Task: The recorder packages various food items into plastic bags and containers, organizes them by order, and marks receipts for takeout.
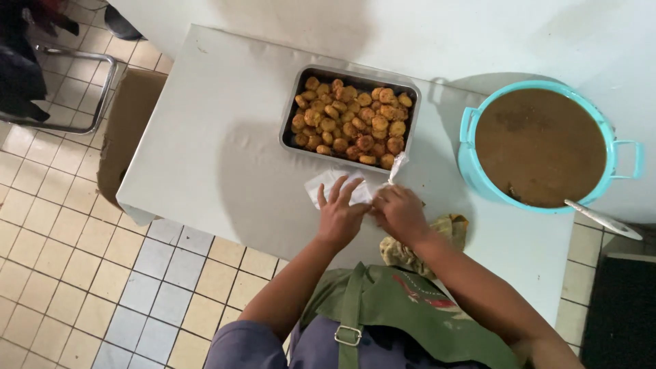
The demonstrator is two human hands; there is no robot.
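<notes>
Both hands rest on a clear plastic bag (pixel 333 182) lying on the white table (pixel 219 150), just in front of a metal tray (pixel 290 109) full of round golden fried pieces (pixel 352 121). My left hand (pixel 339 214) lies flat on the bag with fingers spread. My right hand (pixel 399 212) pinches the bag's twisted end, which sticks up toward the tray's near right corner. What the bag holds is hidden under the hands.
A turquoise pot (pixel 469 164) of brown sauce stands at the right, a white ladle handle (pixel 603 219) leaning out of it. A patterned cloth (pixel 451 225) lies under my right wrist. A cardboard box (pixel 130 130) and a metal chair frame (pixel 82 89) stand left of the table on the tiled floor.
</notes>
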